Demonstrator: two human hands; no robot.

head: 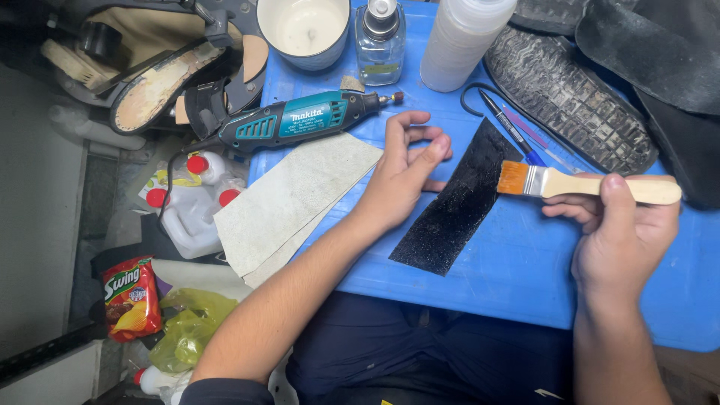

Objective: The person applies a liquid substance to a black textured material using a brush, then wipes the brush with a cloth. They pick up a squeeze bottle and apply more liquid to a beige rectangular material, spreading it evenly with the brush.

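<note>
The right hand [622, 236] grips a wooden-handled paintbrush [585, 184], its orange bristles touching the upper right edge of a black rubber strip [457, 202] lying slantwise on the blue bench [517, 270]. The left hand [401, 176] rests half-open and empty at the strip's left edge, bare bench lying toward the near edge.

We see brush [585, 184]: pale wood handle, metal ferrule; black strip [457, 202]: rough, glittery; surface [517, 270]: smooth blue plastic.

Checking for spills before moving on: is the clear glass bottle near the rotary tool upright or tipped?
Upright: the glass bottle stands on its base on the blue table, cap up.
</note>
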